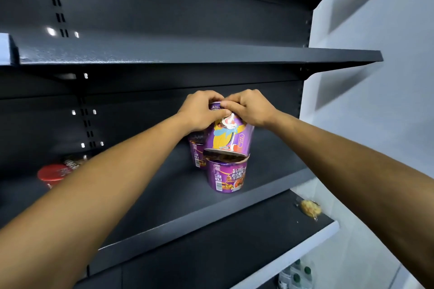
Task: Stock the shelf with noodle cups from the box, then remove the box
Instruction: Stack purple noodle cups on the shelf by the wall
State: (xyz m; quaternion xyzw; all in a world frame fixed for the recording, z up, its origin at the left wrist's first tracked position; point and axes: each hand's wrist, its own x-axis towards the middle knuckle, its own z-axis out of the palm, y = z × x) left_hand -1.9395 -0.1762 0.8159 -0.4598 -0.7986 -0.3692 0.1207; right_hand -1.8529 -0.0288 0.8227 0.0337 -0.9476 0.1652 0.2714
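Purple paper-walled noodle cup (226,177) with a printed label and barcode stands near the front of the dark grey metal shelf (164,206), right of centre. On top of it sits a second purple noodle cup with a cartoon figure in yellow and blue (229,135), slightly tilted, its lower edge on the lid below.

The left hand (199,112) and right hand (250,109) meet over its upper end, fingers curled round it from both sides.

I judge these cups light, thin-walled and easy to dent, with a glossy skin that could slip. Holding one low on the sides or flat under the base would be safer than squeezing the rim, and the stack looks easy to tip.

Just behind and to the left, more purple cups (197,150) stand stacked. The box is not in view.
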